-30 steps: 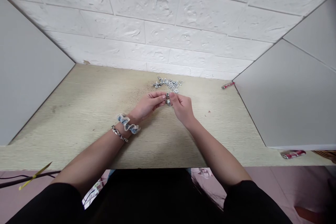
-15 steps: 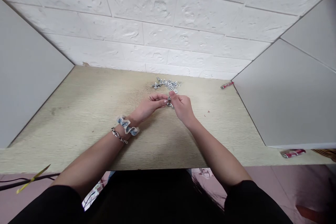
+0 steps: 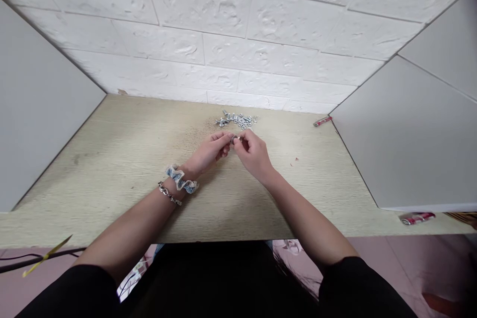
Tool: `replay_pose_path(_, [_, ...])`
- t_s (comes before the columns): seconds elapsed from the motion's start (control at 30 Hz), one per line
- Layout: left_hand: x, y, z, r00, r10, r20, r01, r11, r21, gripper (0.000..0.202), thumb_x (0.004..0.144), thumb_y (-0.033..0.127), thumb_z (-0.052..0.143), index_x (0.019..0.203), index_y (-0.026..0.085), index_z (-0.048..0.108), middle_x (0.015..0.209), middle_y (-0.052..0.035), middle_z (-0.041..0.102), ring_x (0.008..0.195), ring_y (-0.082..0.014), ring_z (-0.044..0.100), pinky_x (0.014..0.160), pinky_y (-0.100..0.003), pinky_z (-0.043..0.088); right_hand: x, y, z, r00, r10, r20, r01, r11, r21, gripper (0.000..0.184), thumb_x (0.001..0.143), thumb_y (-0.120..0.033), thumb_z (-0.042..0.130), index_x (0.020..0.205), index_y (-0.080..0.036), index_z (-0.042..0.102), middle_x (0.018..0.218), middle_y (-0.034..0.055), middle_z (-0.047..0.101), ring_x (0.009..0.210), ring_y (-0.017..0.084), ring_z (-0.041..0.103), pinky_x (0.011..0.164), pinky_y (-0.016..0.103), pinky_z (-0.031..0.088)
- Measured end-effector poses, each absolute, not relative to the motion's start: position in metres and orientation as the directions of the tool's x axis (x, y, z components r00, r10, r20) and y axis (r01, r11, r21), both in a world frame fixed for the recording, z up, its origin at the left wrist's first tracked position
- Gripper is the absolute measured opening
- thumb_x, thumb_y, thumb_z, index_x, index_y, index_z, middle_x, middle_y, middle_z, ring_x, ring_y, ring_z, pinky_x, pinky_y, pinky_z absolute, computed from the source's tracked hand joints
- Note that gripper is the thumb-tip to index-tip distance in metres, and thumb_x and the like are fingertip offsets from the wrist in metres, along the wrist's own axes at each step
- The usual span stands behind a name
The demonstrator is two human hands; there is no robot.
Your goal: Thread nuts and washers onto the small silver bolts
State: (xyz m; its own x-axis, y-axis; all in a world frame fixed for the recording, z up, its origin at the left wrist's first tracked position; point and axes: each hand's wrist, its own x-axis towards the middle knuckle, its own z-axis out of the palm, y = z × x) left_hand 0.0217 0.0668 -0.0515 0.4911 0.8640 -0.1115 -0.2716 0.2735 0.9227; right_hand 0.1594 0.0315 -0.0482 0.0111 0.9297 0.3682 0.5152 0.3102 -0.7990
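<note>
My left hand (image 3: 208,153) and my right hand (image 3: 253,155) meet in the middle of the light wood-grain desk (image 3: 112,174). Between their fingertips is a small metal fastener (image 3: 235,139), mostly hidden by my fingers, so its exact kind is unclear. Both hands pinch it. A little beyond my fingers lies a loose pile of steel bolts, nuts and washers (image 3: 236,120), not touched by either hand. A denim-blue fabric scrunchie (image 3: 181,180) and a silver chain bracelet (image 3: 169,193) circle my left wrist.
White brick-textured panelling (image 3: 223,49) rises behind the desk, with pale grey side panels (image 3: 410,129) on both sides. A small red-and-white tube (image 3: 322,120) lies at the far right, and another (image 3: 416,218) near the front right corner.
My right hand has shifted left and closed in on my left hand. The fastener has moved slightly up and left, and more of it is now covered by my fingers.
</note>
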Motion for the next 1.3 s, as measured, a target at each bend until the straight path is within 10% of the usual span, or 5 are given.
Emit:
replay_pose_path(0.77, [0.0217, 0.0687, -0.0549, 0.424, 0.885, -0.191, -0.366, 0.360, 0.858, 0.024, 0.071, 0.033, 0.072, 0.072, 0.011, 0.061, 0.065, 0.0008, 0.059, 0.058, -0.0036, 0.051, 0.056, -0.014, 0.043, 0.1630, 0.0304, -0.0470, -0.067, 0.725, 0.685, 0.531, 0.608, -0.591, 0.019, 0.068, -0.003, 0.041, 0.068, -0.019, 0.052, 0.088, 0.0054, 0.053, 0.086, 0.017, 0.051, 0.079, 0.033, 0.042])
replay_pose_path(0.93, [0.0217, 0.0692, -0.0552, 0.431, 0.884, -0.180, -0.415, 0.371, 0.831, 0.019, 0.071, 0.026, 0.073, 0.078, 0.011, 0.063, 0.070, 0.0002, 0.063, 0.060, -0.0033, 0.056, 0.062, -0.013, 0.047, 0.1630, 0.0269, -0.0442, -0.035, 0.864, 0.503, 0.431, 0.467, -0.772, 0.008, 0.075, -0.017, 0.048, 0.068, -0.020, 0.045, 0.061, -0.0031, 0.044, 0.057, 0.011, 0.041, 0.056, 0.024, 0.036])
replay_pose_path(1.3, [0.0228, 0.0695, -0.0568, 0.489, 0.865, -0.110, -0.420, 0.344, 0.840, 0.016, 0.070, 0.021, 0.074, 0.081, 0.012, 0.068, 0.074, -0.0008, 0.067, 0.065, -0.0054, 0.061, 0.065, -0.013, 0.051, 0.1640, 0.0294, -0.0434, 0.040, 0.995, 0.089, 0.287, 0.074, -0.955, 0.055, 0.080, -0.063, 0.044, 0.051, -0.017, 0.051, 0.041, -0.0032, 0.042, 0.041, 0.008, 0.038, 0.045, 0.024, 0.029])
